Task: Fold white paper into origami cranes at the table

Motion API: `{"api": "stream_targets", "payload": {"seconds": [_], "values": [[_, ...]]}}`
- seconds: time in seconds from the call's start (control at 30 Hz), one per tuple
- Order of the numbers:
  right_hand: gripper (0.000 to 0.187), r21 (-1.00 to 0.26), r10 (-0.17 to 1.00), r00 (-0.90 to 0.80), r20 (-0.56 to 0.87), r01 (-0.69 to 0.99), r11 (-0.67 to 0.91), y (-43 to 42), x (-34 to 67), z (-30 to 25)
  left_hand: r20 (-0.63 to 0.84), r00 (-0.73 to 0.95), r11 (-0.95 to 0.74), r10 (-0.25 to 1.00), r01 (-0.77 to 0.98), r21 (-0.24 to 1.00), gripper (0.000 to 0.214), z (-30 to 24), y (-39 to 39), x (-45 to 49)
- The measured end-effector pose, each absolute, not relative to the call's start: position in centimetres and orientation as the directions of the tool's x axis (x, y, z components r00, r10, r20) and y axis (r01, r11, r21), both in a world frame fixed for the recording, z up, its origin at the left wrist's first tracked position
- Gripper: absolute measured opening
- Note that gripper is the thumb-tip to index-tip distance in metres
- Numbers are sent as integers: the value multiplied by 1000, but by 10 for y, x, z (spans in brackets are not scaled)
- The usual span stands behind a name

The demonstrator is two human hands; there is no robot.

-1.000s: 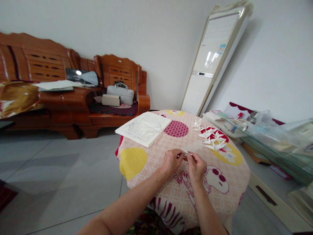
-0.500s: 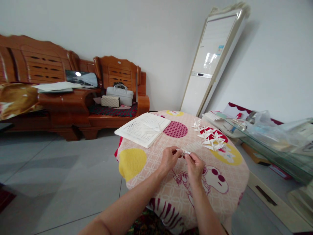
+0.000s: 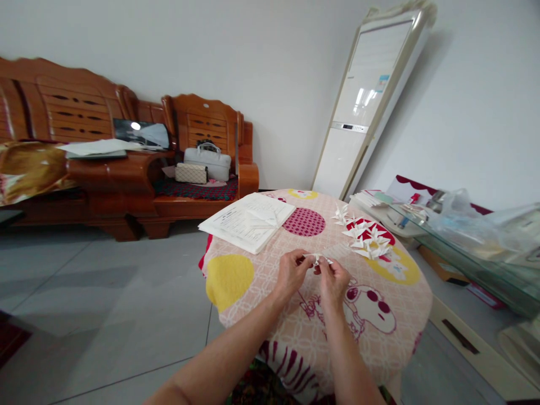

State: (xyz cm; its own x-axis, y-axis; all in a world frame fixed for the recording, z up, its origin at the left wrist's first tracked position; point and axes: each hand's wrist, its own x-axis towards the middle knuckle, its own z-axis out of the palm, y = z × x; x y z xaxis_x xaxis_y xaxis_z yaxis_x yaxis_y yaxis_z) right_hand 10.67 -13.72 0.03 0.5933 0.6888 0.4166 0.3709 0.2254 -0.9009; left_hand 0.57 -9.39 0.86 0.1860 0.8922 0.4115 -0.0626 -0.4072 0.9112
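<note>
Over the middle of the round table, a small white folded-paper crane is pinched between my two hands. My left hand grips its left side, with thumb and fingers closed. On its other side my right hand is closed too, the fingertips close to those of the left. The fingers cover much of the paper. Several finished paper cranes lie in a cluster to the right, beyond my right hand. A stack of printed paper sheets rests at the table's far left, with a loose folded piece on top.
A patterned cloth covers the table. To the right stands a glass-topped stand with a plastic bag and clutter. Behind are a wooden sofa with bags and a tall white air conditioner.
My right hand has shifted slightly left, bringing its fingertips nearer the left hand's. The folded paper is still between both hands. The view has moved very slightly.
</note>
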Motion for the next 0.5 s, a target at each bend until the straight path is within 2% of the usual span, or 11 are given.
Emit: {"api": "stream_targets", "payload": {"seconds": [0.23,0.33,0.5], "values": [[32,-927,697,626,351,128,352,-139,102,-5,308,169,-282,936,-161,946,19,12,-98,7],[28,-925,697,633,336,80,372,-139,101,-6,281,186,-239,941,-220,946,19,11,-99,10],[24,-928,670,693,267,-1,372,-136,98,-9,228,136,-198,964,-204,959,18,6,-100,15]]}}
